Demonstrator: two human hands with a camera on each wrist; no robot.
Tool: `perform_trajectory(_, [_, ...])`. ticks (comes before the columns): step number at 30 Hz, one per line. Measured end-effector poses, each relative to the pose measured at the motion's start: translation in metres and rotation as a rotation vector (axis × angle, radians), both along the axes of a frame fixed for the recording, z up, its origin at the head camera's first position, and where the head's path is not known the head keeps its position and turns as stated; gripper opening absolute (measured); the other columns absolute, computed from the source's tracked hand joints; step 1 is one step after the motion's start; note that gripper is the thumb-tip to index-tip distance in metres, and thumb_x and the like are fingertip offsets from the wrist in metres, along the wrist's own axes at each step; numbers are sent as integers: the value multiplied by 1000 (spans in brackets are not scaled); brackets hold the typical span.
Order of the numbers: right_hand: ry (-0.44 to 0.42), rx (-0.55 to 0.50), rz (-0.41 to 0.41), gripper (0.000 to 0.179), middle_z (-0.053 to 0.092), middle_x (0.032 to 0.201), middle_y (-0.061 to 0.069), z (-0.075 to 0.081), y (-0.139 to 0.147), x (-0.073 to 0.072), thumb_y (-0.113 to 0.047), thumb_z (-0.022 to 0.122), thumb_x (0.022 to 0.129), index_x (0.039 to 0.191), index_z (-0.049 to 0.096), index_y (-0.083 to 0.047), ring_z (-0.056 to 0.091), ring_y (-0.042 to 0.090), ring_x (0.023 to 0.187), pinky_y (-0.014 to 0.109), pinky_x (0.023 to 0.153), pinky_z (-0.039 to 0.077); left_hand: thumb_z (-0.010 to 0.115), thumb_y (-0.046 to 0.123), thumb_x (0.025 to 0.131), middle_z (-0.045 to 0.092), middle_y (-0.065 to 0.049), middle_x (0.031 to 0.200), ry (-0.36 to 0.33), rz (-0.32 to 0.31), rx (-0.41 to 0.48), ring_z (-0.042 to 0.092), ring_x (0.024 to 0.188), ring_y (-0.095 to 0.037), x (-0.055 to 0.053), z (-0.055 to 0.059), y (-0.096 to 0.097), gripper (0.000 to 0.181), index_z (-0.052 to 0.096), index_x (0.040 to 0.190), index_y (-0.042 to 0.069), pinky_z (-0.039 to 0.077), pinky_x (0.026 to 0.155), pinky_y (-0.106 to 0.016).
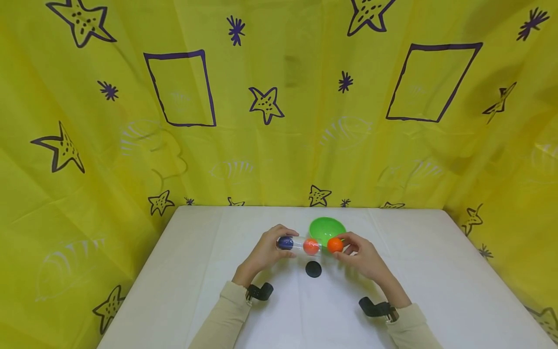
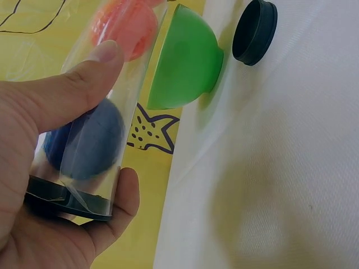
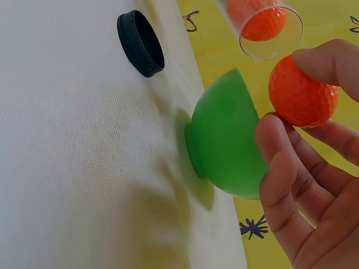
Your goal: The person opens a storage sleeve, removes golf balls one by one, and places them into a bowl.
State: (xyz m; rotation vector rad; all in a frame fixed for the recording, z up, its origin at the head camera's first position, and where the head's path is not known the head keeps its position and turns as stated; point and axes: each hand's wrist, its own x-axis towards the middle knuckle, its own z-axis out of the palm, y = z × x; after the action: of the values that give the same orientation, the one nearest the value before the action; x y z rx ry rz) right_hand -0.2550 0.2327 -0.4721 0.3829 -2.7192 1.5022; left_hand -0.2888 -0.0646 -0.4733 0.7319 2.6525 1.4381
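My left hand grips a clear plastic tube by its capped end, holding it sideways above the table. Inside, a dark blue ball lies near the black end cap, and an orange ball lies toward the open mouth. My right hand pinches a second ball, a dimpled orange golf ball, between thumb and fingers. That golf ball is just off the tube's open rim, apart from it. Behind the hands stands a green bowl.
A loose black cap lies on the white-covered table, nearer than the bowl. Yellow patterned curtain hangs behind the table and along both sides.
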Motion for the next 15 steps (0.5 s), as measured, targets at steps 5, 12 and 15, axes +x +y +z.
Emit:
perform_trajectory(5, [15, 7, -18, 40, 69, 103, 11, 0, 2, 0, -19, 81, 88, 123, 66, -7, 60, 12, 78, 24, 59, 49, 87, 13, 81, 64, -3, 121, -7, 2, -1, 57, 112, -21, 0, 0, 0, 48, 70, 125, 19, 50, 107, -45])
perform_trajectory(12, [61, 27, -68, 42, 69, 110, 11, -1, 5, -1, -23, 83, 87, 123, 67, -9, 58, 12, 82, 24, 60, 48, 87, 15, 81, 64, -2, 120, 7, 1, -9, 57, 109, -19, 0, -1, -1, 48, 70, 125, 19, 50, 102, -42])
perform_trajectory(15, [82, 33, -85, 44, 69, 115, 12, -1, 7, -3, -22, 83, 87, 125, 66, -8, 57, 12, 83, 23, 63, 49, 87, 15, 81, 65, -2, 120, 12, -3, -12, 57, 109, -19, -1, -1, -1, 48, 70, 125, 18, 50, 102, -41])
